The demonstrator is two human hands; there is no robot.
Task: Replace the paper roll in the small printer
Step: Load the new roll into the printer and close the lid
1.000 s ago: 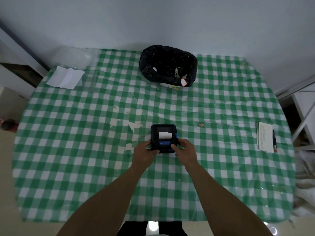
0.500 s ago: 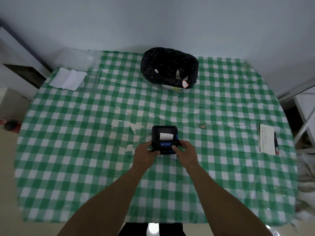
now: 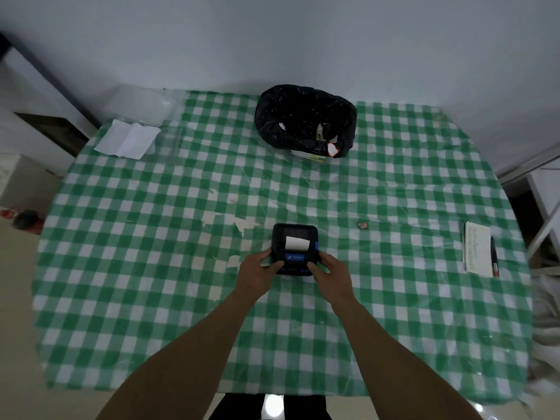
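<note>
A small black printer (image 3: 294, 237) with blue trim stands on the green-and-white checked table (image 3: 151, 268), near its middle. A strip of white paper (image 3: 297, 243) sticks out of its top slot. My left hand (image 3: 257, 272) grips the printer's near left side, thumb on the front panel. My right hand (image 3: 331, 275) grips the near right side the same way. Both hands hold the printer against the table.
A bin lined with a black bag (image 3: 304, 119) stands at the back centre. White folded paper (image 3: 128, 140) lies at the back left by clear plastic. A notepad (image 3: 478, 253) with a pen (image 3: 494, 256) lies at the right edge. A small scrap (image 3: 362, 225) lies right of the printer.
The hands and printer keep the same pose. Only the camera view has shifted slightly.
</note>
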